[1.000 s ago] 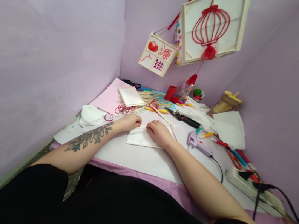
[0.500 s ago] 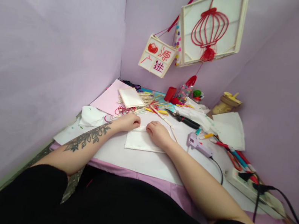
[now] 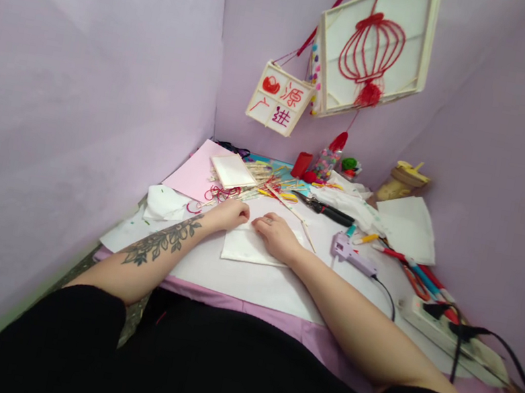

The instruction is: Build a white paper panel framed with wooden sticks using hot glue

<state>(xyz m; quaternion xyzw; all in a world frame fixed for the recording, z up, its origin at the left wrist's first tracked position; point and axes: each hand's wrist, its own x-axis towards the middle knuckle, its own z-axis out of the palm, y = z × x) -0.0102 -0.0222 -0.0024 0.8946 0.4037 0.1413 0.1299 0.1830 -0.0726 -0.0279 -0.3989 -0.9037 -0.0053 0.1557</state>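
Note:
A flat white rectangular panel (image 3: 253,252) that looks like paper lies on the white-covered table in front of me, its near edge straight and slightly thick. At its far left corner, my left hand (image 3: 232,215) is closed, fingers curled in a pinch at the paper's edge. My right hand (image 3: 277,236) lies over the panel's right part, its fingers bent together and the tips pressed on the far edge, close to the left hand. Both thumbs are mostly hidden. A thin wooden stick (image 3: 307,234) lies just beyond the right hand.
Behind the hands are a small white framed panel (image 3: 233,171), loose sticks (image 3: 266,175) and black-handled pliers (image 3: 330,212). On the right lie a lilac glue gun (image 3: 355,258), markers (image 3: 423,277) and a power strip (image 3: 449,342) with cords. Framed decorations (image 3: 279,98) hang above.
My right hand's fingers have slid a little to the left along the panel's far edge, nearer the left hand. The whole view has shifted slightly; the left hand keeps its curl.

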